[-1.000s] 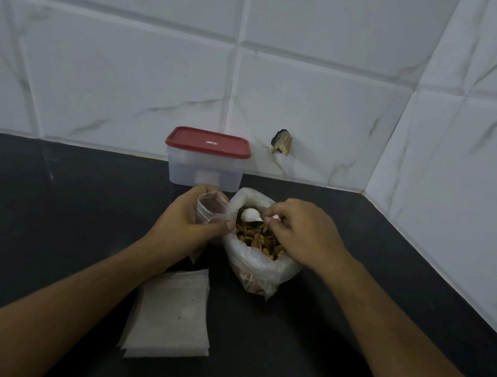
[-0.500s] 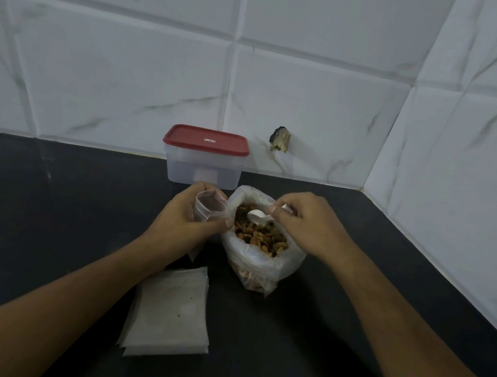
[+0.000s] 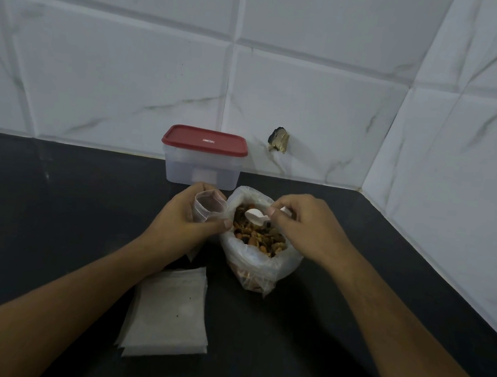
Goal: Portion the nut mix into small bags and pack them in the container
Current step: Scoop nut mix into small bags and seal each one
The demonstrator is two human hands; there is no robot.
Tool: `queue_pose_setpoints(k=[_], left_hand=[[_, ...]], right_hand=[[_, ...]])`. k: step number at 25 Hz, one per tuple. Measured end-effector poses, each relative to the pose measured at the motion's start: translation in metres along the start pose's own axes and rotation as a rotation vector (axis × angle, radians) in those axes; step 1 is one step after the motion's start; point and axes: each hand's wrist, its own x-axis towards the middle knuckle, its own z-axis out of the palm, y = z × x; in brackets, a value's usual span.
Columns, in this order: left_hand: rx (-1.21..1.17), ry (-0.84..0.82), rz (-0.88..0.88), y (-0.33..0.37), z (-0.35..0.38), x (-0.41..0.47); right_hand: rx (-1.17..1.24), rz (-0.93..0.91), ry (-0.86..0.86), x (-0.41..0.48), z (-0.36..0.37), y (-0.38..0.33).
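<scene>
The nut mix [image 3: 259, 238] sits in its big plastic bag [image 3: 258, 269] at the centre of the frame. My right hand [image 3: 304, 225] pinches the white scoop [image 3: 256, 215] over it. Since a second ago this hand went slightly right and the scoop lies flatter; whether it carries nuts, I cannot tell. My left hand [image 3: 185, 221] grips the small bag [image 3: 208, 208], mouth open, just beside. I judge this portion is not yet poured. The container [image 3: 202, 168], lid on, stands behind. The surface [image 3: 54, 214] gives room at left; the wall corner closes the right.
</scene>
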Motion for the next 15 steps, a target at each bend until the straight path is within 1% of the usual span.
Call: queue_pose_setpoints(k=[3, 6, 8, 11, 13, 15], left_hand=[[0.003, -0.006, 0.001, 0.0, 0.0, 0.0], [-0.016, 0.005, 0.005, 0.0, 0.0, -0.001], [-0.019, 0.002, 0.002, 0.001, 0.001, -0.001], [-0.007, 0.0, -0.003, 0.0, 0.0, -0.001], [-0.012, -0.002, -0.008, 0.001, 0.0, -0.001], [-0.01, -0.003, -0.011, 0.0, -0.001, -0.001]], right_hand=[[0.095, -0.03, -0.109, -0.002, -0.001, -0.002], [0.023, -0.042, -0.194, -0.001, -0.013, 0.003], [-0.09, -0.022, -0.204, -0.001, -0.016, 0.007], [-0.245, -0.017, -0.164, 0.0, -0.014, 0.011], [-0.252, -0.025, -0.148, 0.0, -0.011, 0.01], [-0.186, -0.044, -0.167, 0.0, -0.008, 0.006]])
